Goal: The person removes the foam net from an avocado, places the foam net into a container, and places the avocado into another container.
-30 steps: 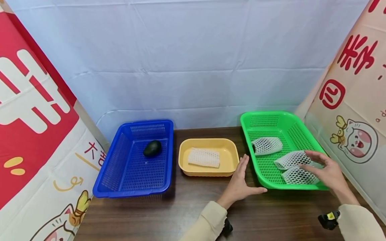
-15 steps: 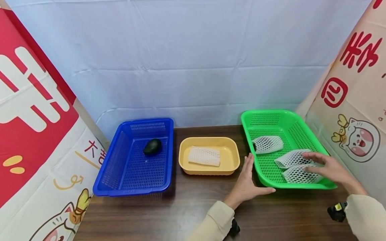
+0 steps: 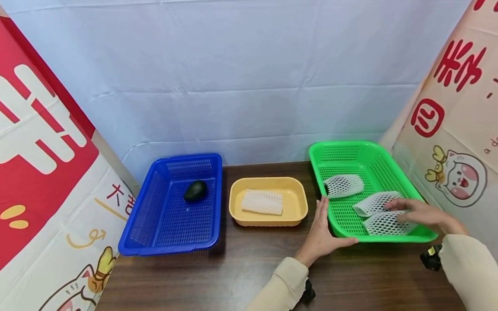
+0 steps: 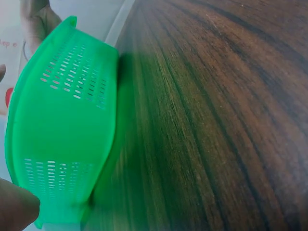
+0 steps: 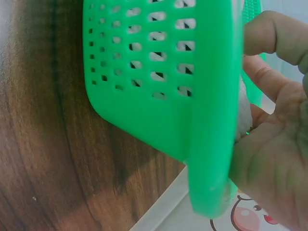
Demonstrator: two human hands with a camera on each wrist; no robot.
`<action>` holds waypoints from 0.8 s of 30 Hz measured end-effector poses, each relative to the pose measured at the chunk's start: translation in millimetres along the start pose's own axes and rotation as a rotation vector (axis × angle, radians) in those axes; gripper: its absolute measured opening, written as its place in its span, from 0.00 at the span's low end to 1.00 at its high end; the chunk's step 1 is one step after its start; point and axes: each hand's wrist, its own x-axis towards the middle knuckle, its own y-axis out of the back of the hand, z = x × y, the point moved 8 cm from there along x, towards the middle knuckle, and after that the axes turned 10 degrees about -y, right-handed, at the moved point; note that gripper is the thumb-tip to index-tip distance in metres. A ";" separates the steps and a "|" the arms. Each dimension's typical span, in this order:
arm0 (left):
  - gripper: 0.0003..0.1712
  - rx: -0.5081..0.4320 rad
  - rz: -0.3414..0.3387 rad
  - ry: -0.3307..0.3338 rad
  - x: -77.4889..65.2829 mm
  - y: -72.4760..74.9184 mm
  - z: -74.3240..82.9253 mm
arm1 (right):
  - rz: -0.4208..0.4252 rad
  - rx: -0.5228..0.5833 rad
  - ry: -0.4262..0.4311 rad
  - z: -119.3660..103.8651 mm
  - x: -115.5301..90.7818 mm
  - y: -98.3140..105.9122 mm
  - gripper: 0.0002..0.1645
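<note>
In the head view a green basket [image 3: 389, 162] stands at the right with several white foam net sleeves inside. One sleeve [image 3: 344, 185] shows something dark at its left end. My left hand [image 3: 320, 239] spreads around the basket's near left corner, straight fingers along the left rim and thumb at the front rim. My right hand [image 3: 422, 214] reaches over the right rim, loosely bent fingers touching two sleeves, the rear one [image 3: 371, 205] and the front one [image 3: 385, 224]. From the right wrist view, these fingers [image 5: 267, 77] hang inside the rim beside white netting.
A yellow tray [image 3: 237, 207] in the middle holds a flat foam net sleeve [image 3: 262, 203]. At the left, a blue basket [image 3: 136, 224] holds a dark green avocado [image 3: 195, 190]. Cloth walls [image 3: 241, 77] enclose the wooden table [image 3: 218, 280] behind and at both sides.
My left hand has moved right, up to the green basket's corner, its thumb now at the front rim. My right hand has lowered a little onto the foam net sleeves.
</note>
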 end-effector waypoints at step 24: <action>0.78 0.076 -0.024 0.027 10.3 -22.3 -8.0 | -0.041 -0.110 -0.107 7.0 5.3 -8.5 0.35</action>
